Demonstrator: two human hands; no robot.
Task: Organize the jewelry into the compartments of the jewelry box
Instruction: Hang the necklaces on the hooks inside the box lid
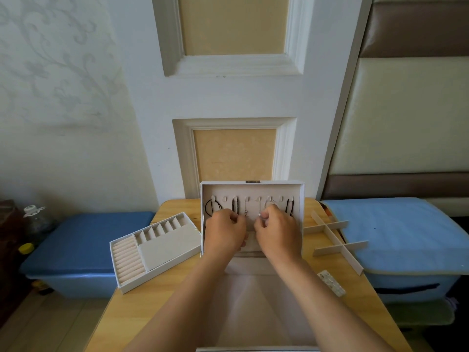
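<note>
Before the jewelry box lid (228, 184), a silver necklace (260, 214) is pinched by the right hand (276, 232); the left hand (224, 233) is curled, its hold unclear. The chain is best kept taut and hooked clear of the black cords (235, 205) hung on that lid.

No text, brand, number or sign can be read: the box (253, 184), the bottle (37, 223) left of the worktop (152, 301) and the blister pack (331, 282) on it are too small and blurred to show any legible lettering.
</note>
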